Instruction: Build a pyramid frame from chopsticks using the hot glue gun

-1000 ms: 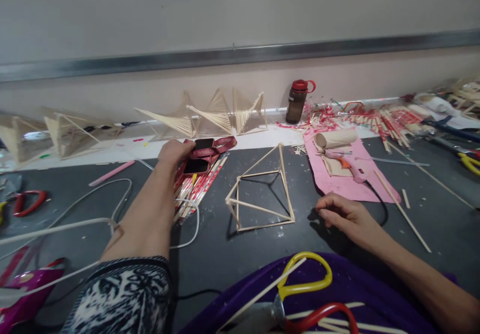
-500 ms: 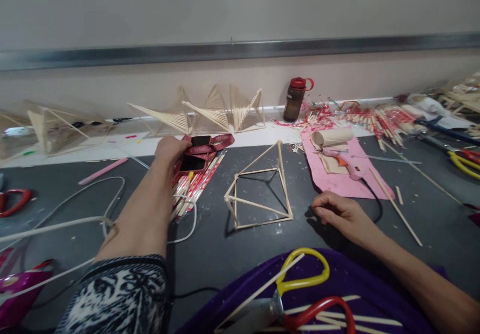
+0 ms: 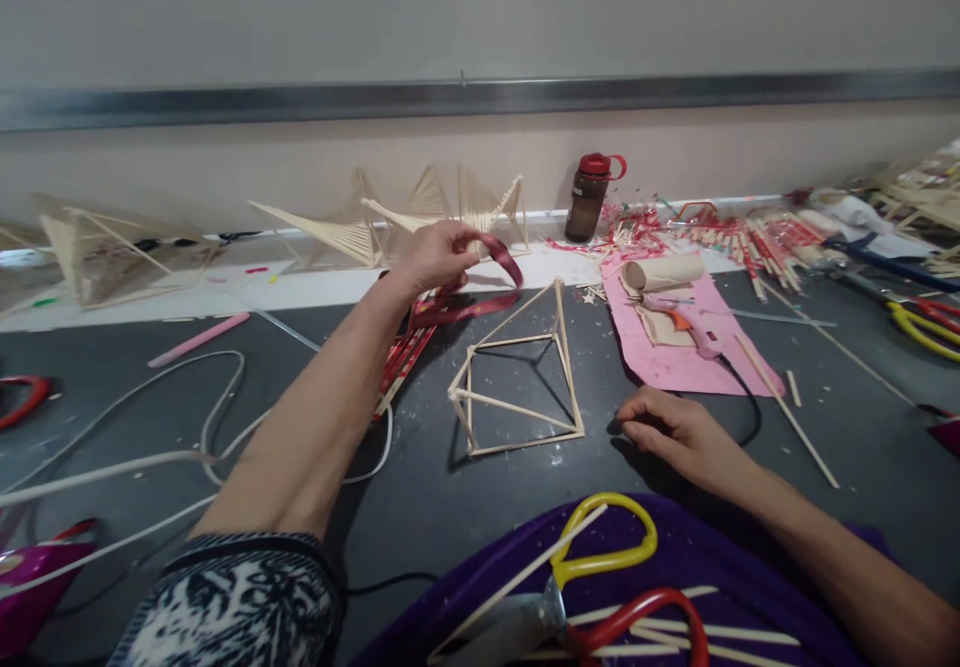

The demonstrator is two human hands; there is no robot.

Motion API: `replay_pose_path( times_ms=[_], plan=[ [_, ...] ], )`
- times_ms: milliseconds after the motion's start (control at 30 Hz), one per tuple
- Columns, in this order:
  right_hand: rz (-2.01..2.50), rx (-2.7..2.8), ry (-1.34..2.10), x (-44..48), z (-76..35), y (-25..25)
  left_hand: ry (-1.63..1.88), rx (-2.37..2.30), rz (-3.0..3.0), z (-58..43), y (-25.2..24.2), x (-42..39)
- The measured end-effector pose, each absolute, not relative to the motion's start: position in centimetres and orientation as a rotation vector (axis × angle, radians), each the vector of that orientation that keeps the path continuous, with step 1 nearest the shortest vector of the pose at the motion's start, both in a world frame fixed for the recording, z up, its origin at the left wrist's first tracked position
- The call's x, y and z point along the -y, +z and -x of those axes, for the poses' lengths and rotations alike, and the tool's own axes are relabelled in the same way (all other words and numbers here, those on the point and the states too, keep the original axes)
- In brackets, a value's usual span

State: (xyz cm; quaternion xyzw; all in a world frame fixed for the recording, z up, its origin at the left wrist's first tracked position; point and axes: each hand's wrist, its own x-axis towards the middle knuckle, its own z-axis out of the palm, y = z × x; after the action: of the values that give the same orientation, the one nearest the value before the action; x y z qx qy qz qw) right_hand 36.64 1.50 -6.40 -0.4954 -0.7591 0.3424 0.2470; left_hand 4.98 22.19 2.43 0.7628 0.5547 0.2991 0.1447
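My left hand (image 3: 439, 255) is raised over the back of the table, fingers pinched on a dark red lanyard (image 3: 504, 259) that loops off to the right. The phone in the red case is mostly hidden behind my left wrist. Below it, chopsticks in red-and-white wrappers (image 3: 405, 357) lie partly covered by my forearm. My right hand (image 3: 671, 427) rests on the table, loosely curled with thumb near the fingers, and I see nothing in it. Between both hands stands an open frame of glued wooden sticks (image 3: 517, 402), touched by neither.
Finished stick models (image 3: 322, 227) line the wall beside a dark bottle (image 3: 587, 197). A pink glue gun (image 3: 701, 332) lies on a pink sheet (image 3: 686, 377). Yellow-and-red-handled scissors (image 3: 611, 572) and loose sticks are on purple cloth (image 3: 480, 587). White cords (image 3: 217, 417) cross the left.
My left hand has moved right and up from beside the phone, now lifting the lanyard, whose loop has shifted right. My right hand has stayed nearly still.
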Motion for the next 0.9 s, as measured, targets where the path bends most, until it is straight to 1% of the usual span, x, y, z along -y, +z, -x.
replay_pose_path(
  times_ms=[67,133,233,400,533,733,900],
  plan=[
    [1.339,2.113,0.909,-1.5,-36.6,-6.3,0.905,-1.703,-2.232,-4.0,2.1,-22.4],
    [1.316,2.15,0.893,-1.4,-36.6,-6.3,0.972,-1.853,-2.138,-2.2,1.6,-22.8],
    [1.283,2.17,0.888,-1.4,-36.7,-6.4,0.824,-1.978,-2.072,0.0,0.9,-22.7],
    [1.27,2.156,0.876,-1.4,-36.4,-6.4,0.397,-1.728,-2.422,-1.3,-0.4,-21.1],
    [1.289,2.155,0.877,-1.4,-36.2,-6.2,0.32,-1.577,-2.543,-4.4,-1.4,-20.7],
    [1.296,2.205,0.862,-1.3,-36.2,-6.1,0.281,-1.374,-2.666,-7.6,-2.3,-22.3],
    [1.311,2.206,0.874,-1.3,-36.2,-5.9,0.223,-1.38,-2.684,-8.1,-3.6,-23.4]
  ],
)
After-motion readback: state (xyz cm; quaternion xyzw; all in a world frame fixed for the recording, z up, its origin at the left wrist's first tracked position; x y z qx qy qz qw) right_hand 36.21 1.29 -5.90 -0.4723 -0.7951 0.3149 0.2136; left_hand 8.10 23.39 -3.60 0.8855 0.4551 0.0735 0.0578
